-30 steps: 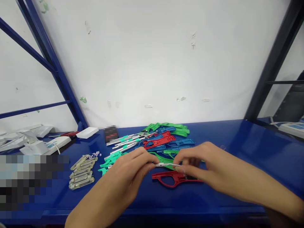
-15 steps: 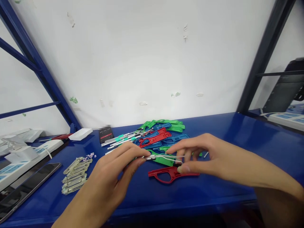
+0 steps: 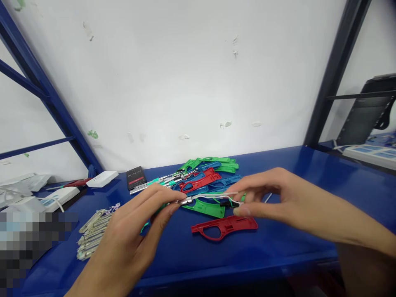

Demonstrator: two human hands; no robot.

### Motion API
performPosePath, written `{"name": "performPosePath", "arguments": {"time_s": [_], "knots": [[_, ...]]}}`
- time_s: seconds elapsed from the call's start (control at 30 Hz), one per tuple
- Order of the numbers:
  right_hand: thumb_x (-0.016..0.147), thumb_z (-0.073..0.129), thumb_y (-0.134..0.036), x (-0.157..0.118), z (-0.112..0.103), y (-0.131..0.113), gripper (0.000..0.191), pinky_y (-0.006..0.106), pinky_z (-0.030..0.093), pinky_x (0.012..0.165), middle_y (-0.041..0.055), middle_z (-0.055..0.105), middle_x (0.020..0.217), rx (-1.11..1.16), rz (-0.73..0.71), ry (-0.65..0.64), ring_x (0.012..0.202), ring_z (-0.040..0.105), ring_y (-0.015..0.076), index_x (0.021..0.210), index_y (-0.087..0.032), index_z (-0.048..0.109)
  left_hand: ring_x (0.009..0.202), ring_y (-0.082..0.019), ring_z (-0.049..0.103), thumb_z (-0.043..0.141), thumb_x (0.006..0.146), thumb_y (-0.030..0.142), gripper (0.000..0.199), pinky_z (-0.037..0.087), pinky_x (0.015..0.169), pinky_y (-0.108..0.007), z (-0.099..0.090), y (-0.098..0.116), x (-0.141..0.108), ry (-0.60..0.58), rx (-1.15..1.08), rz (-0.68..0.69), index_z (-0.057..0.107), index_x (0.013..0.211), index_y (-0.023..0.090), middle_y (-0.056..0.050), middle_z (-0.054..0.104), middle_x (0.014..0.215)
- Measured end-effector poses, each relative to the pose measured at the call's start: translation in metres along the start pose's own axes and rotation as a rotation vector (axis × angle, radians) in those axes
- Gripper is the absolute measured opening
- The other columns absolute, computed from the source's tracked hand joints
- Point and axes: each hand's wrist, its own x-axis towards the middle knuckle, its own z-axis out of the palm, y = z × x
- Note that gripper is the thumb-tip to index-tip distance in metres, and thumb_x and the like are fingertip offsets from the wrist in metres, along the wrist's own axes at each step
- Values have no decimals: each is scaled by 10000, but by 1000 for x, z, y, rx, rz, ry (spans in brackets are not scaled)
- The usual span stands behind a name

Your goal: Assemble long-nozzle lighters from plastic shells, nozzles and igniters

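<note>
My left hand (image 3: 136, 227) pinches a slim metal lighter tube (image 3: 186, 201) between thumb and fingers, its end poking out to the right. Thin white wires (image 3: 213, 196) run from that end toward my right hand (image 3: 275, 192). The thumb and fingers of my right hand are closed on a small black igniter piece (image 3: 229, 204) where a wire ends. Below the hands, a red lighter handle half (image 3: 230, 227) lies with its hollow side up. A green handle half (image 3: 207, 208) lies just behind the wires.
Red, blue and green handle halves (image 3: 229, 160) pile up by the wall, beside metal tubes (image 3: 145, 187). A phone (image 3: 135, 177) and white box (image 3: 102, 179) stand back left. Clear pale parts (image 3: 93, 235) lie left of my left hand. Blue frame posts (image 3: 334, 74) flank the table (image 3: 278, 251).
My hands have drawn slightly apart, and the black igniter piece shows more clearly. More of the metal tube's end is visible. The whole view has shifted slightly.
</note>
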Motion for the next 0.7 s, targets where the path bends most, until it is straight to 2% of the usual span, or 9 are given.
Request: {"name": "performPosePath", "arguments": {"time_s": [0.23, 0.47, 0.6, 0.7], "knots": [[868, 822, -598, -4, -3, 0, 327, 271, 536, 669, -28, 780, 777, 19, 14, 54, 744, 696, 157, 1085, -355, 846, 1036, -112, 681, 555, 1106, 219, 194, 540, 915, -222, 1, 3, -3, -49, 10, -54, 630, 1230, 349, 64, 702, 1142], [898, 789, -618, -6, -5, 4, 313, 259, 539, 666, -40, 796, 809, -24, 2, 50, 748, 718, 148, 1094, -378, 836, 1036, -109, 669, 572, 1103, 211, 205, 531, 923, -225, 3, 7, 0, -57, -1, -45, 612, 1238, 360, 71, 698, 1121], [926, 774, -604, -8, -7, 4, 440, 266, 548, 693, -41, 801, 828, 13, -8, 35, 771, 750, 151, 1306, -384, 760, 1056, -108, 676, 563, 1121, 269, 182, 517, 929, -222, 4, 8, -2, -83, 15, -88, 608, 1261, 375, 78, 707, 1170], [933, 776, -586, -8, -8, 5, 548, 287, 562, 711, -45, 806, 826, 33, -10, 16, 774, 768, 164, 1435, -388, 679, 1094, -115, 686, 557, 1127, 285, 275, 522, 918, -218, 7, 7, -3, -89, 37, -88, 581, 1370, 412, 74, 712, 1234]]}}
